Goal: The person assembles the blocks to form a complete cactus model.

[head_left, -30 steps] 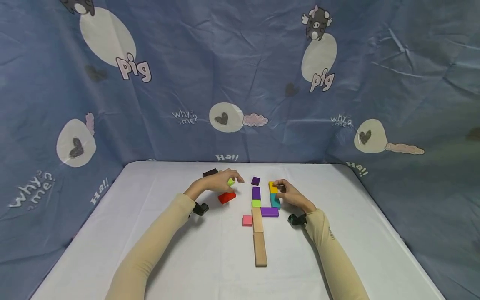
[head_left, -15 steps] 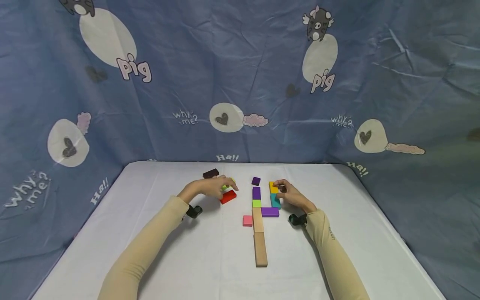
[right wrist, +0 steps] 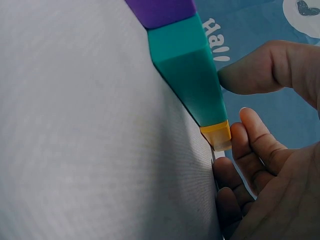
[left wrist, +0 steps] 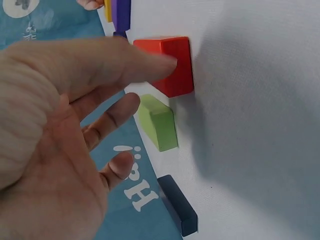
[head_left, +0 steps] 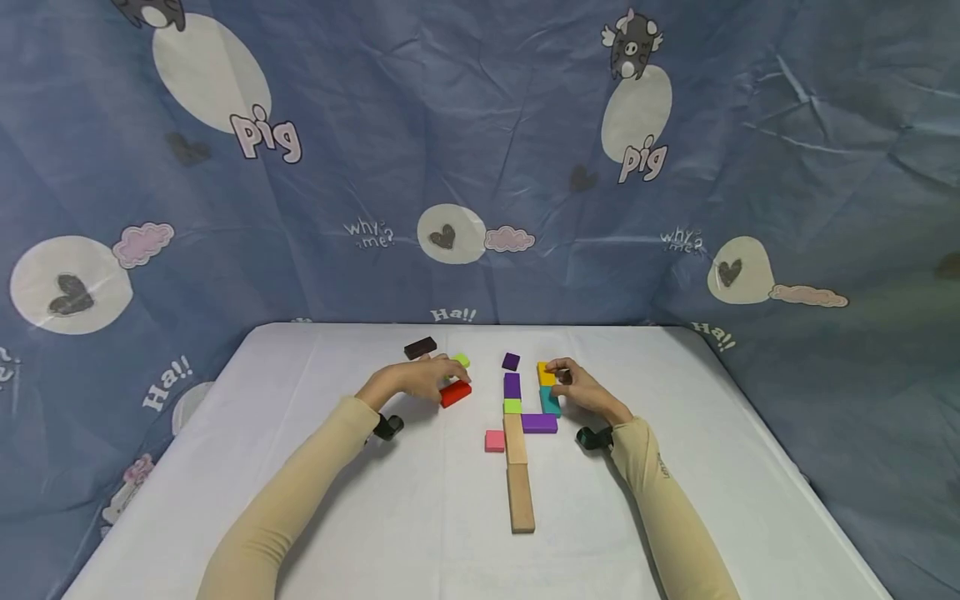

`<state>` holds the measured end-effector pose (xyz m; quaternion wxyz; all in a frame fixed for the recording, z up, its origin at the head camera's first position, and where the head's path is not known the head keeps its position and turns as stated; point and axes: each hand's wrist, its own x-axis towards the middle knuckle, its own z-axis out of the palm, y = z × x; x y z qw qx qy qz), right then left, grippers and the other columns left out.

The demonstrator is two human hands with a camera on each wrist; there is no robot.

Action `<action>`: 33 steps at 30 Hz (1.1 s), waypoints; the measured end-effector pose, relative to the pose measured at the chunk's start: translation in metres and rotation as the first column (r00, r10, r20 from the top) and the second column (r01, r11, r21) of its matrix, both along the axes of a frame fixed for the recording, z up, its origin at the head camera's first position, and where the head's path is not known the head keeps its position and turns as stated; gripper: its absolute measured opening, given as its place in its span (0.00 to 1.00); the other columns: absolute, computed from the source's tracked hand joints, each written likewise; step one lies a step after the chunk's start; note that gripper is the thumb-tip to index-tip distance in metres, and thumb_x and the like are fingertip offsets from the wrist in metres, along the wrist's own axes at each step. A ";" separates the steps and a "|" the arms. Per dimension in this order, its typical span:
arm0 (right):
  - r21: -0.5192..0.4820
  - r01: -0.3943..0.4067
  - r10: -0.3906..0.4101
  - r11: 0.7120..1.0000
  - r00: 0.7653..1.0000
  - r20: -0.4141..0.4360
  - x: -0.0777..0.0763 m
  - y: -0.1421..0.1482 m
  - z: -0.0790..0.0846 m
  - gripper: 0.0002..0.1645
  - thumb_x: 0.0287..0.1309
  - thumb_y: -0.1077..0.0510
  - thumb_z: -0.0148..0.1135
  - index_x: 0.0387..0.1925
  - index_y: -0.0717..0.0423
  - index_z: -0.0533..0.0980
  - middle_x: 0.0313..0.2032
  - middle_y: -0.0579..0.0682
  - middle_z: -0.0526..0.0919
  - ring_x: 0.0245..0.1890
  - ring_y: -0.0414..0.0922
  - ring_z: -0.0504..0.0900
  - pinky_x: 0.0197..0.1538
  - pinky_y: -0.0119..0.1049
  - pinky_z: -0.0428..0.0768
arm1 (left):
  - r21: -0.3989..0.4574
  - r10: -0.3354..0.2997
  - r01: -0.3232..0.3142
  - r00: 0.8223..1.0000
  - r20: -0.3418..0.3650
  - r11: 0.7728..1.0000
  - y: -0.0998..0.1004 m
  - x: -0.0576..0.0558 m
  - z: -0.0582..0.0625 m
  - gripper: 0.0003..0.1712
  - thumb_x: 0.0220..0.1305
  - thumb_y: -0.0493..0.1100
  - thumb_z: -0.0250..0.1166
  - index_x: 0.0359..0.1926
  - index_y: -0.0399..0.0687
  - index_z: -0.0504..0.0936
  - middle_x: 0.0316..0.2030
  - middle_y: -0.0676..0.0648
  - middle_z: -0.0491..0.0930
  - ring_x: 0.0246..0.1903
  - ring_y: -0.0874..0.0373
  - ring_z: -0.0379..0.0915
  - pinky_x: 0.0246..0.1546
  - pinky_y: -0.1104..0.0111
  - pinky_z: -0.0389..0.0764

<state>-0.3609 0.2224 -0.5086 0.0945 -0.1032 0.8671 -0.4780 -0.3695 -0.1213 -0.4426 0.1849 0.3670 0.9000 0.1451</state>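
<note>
Now we watch left hand [head_left: 423, 377], thumb and fingers spread, over red block [head_left: 456, 395] on worktop [head_left: 390, 517]; touching or not, we can't tell. Right hand [head_left: 588, 393] spread too: thumb by teal block [head_left: 550, 404], fingers by yellow block [head_left: 544, 377], blocks end to end. Lime block [head_left: 461, 360] just beyond red block.

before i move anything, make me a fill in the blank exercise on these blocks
In the left wrist view, the thumb tip of the left hand overlaps the ____ block.
In the head view, the yellow block adjoins the ____ block.
There, the pink block lies to the ____ of the wood blocks.
Missing words: red, teal, left.
</note>
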 end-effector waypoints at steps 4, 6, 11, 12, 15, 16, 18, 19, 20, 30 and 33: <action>0.001 -0.007 0.007 1.000 1.000 -0.005 0.001 0.001 0.000 0.30 0.53 0.61 0.61 0.58 0.58 0.65 0.61 0.61 0.70 0.58 0.56 0.68 0.65 0.54 0.63 | -0.001 0.000 0.000 1.000 -0.006 1.000 0.002 0.002 -0.001 0.35 0.50 0.30 0.68 0.62 0.49 0.75 0.66 0.45 0.68 0.68 0.47 0.58 0.68 0.39 0.46; -0.001 -0.009 0.009 1.000 1.000 -0.006 0.002 0.001 0.000 0.30 0.53 0.62 0.61 0.58 0.58 0.65 0.61 0.61 0.70 0.58 0.56 0.68 0.64 0.54 0.64 | 0.002 0.002 -0.002 1.000 -0.011 1.000 0.004 0.002 -0.001 0.34 0.51 0.32 0.70 0.62 0.48 0.75 0.65 0.44 0.69 0.66 0.47 0.60 0.67 0.41 0.50; -0.009 -0.014 0.014 1.000 1.000 -0.003 0.003 0.001 0.000 0.29 0.53 0.62 0.61 0.58 0.58 0.65 0.61 0.61 0.70 0.58 0.56 0.68 0.64 0.53 0.64 | -0.015 0.016 -0.016 0.999 -0.045 1.000 0.006 0.000 -0.005 0.34 0.50 0.44 0.74 0.60 0.47 0.77 0.59 0.45 0.72 0.58 0.51 0.66 0.60 0.47 0.61; -0.009 -0.015 0.015 1.000 1.000 -0.002 0.003 0.001 0.001 0.30 0.53 0.62 0.61 0.58 0.58 0.65 0.61 0.61 0.70 0.57 0.56 0.68 0.63 0.52 0.64 | -0.018 0.020 -0.021 0.999 -0.048 1.000 0.006 0.000 -0.006 0.34 0.50 0.45 0.73 0.60 0.47 0.77 0.59 0.45 0.72 0.57 0.51 0.66 0.59 0.48 0.62; -0.006 -0.018 0.018 1.000 1.000 -0.006 0.004 0.001 0.001 0.30 0.53 0.61 0.62 0.58 0.59 0.65 0.61 0.61 0.70 0.57 0.56 0.68 0.63 0.52 0.64 | -0.023 0.040 -0.041 0.998 -0.056 0.999 0.004 -0.001 -0.008 0.33 0.49 0.46 0.73 0.60 0.50 0.78 0.59 0.47 0.73 0.56 0.53 0.67 0.57 0.50 0.63; -0.004 -0.019 0.019 1.000 1.000 -0.008 0.003 0.001 0.001 0.30 0.53 0.61 0.61 0.58 0.59 0.65 0.61 0.61 0.70 0.57 0.56 0.68 0.64 0.52 0.64 | -0.017 0.046 -0.047 0.997 -0.057 0.999 0.004 -0.001 -0.008 0.33 0.49 0.46 0.73 0.59 0.50 0.78 0.58 0.47 0.73 0.56 0.53 0.68 0.57 0.50 0.63; -0.004 -0.016 0.016 1.000 1.000 -0.016 0.003 0.002 0.001 0.30 0.53 0.62 0.62 0.58 0.59 0.65 0.60 0.61 0.71 0.56 0.55 0.69 0.63 0.52 0.65 | -0.003 0.055 -0.056 0.997 -0.057 0.998 0.003 -0.001 -0.009 0.33 0.49 0.45 0.73 0.59 0.50 0.78 0.58 0.47 0.74 0.54 0.53 0.69 0.57 0.50 0.63; -0.003 -0.015 0.015 1.000 1.000 -0.019 0.002 0.002 0.000 0.30 0.53 0.62 0.62 0.58 0.59 0.66 0.60 0.61 0.71 0.56 0.55 0.69 0.63 0.52 0.65 | 0.006 0.060 -0.059 0.997 -0.055 0.998 0.003 -0.001 -0.009 0.32 0.50 0.45 0.73 0.59 0.50 0.78 0.57 0.47 0.75 0.54 0.53 0.69 0.58 0.50 0.62; -0.002 -0.015 0.015 1.000 1.000 -0.022 0.002 0.002 0.000 0.30 0.53 0.62 0.62 0.58 0.59 0.65 0.60 0.61 0.71 0.56 0.55 0.69 0.63 0.52 0.65 | 0.011 0.060 -0.060 0.996 -0.059 0.998 0.004 -0.001 -0.009 0.32 0.50 0.45 0.73 0.59 0.49 0.78 0.57 0.47 0.75 0.54 0.53 0.69 0.59 0.49 0.62; 0.006 -0.014 0.014 1.000 1.000 -0.016 0.002 0.003 0.000 0.30 0.53 0.62 0.61 0.59 0.58 0.65 0.60 0.60 0.71 0.57 0.55 0.68 0.64 0.52 0.65 | 0.012 0.061 -0.060 0.992 -0.111 0.998 0.026 0.000 -0.006 0.31 0.57 0.46 0.70 0.61 0.44 0.76 0.61 0.43 0.71 0.60 0.47 0.63 0.60 0.46 0.60; 0.012 -0.007 0.007 1.000 1.000 -0.014 0.001 0.002 0.001 0.30 0.53 0.61 0.62 0.59 0.58 0.65 0.60 0.60 0.71 0.56 0.55 0.69 0.64 0.52 0.65 | 0.000 0.090 -0.091 0.985 -0.148 0.996 0.035 -0.003 -0.008 0.31 0.58 0.49 0.69 0.62 0.45 0.75 0.60 0.43 0.71 0.60 0.47 0.63 0.59 0.48 0.61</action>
